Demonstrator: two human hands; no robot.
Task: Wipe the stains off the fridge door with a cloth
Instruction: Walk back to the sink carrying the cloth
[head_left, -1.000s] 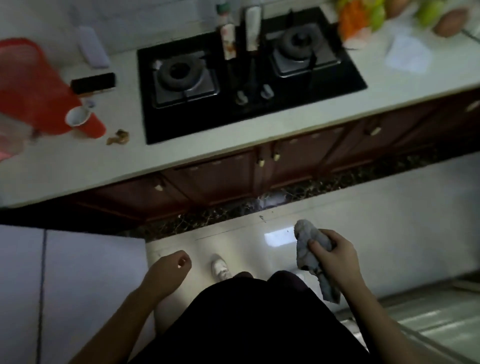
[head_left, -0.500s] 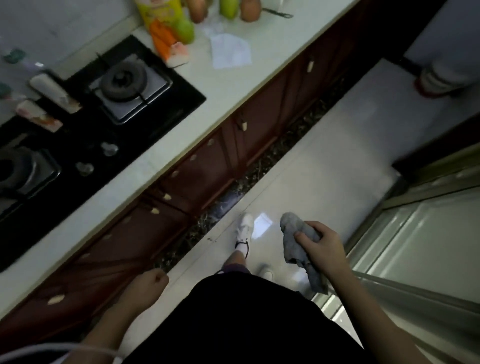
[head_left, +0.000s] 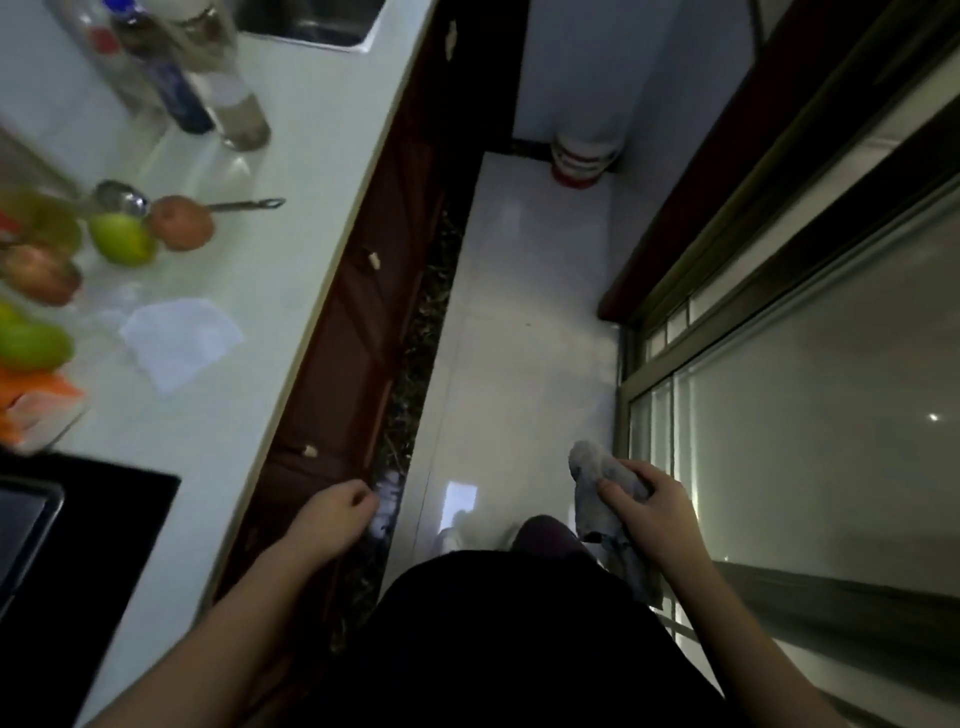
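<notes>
My right hand (head_left: 649, 506) grips a crumpled grey cloth (head_left: 592, 478) low on the right, beside a glass sliding door; part of the cloth hangs below my fingers. My left hand (head_left: 335, 517) hangs at my side with its fingers loosely curled and nothing in it, close to the dark red cabinet fronts. No fridge door shows in this view.
A white counter (head_left: 270, 291) runs along the left with fruit (head_left: 122, 239), a ladle, bottles (head_left: 223, 88), a white paper (head_left: 179, 340) and the hob corner (head_left: 83, 519). A narrow white floor (head_left: 519, 322) leads ahead to a red-and-white container (head_left: 584, 156). Glass sliding door (head_left: 810, 415) on the right.
The view has swung right, from facing the hob to looking along the aisle. My right hand keeps hold of the cloth; my left hand still hangs loose.
</notes>
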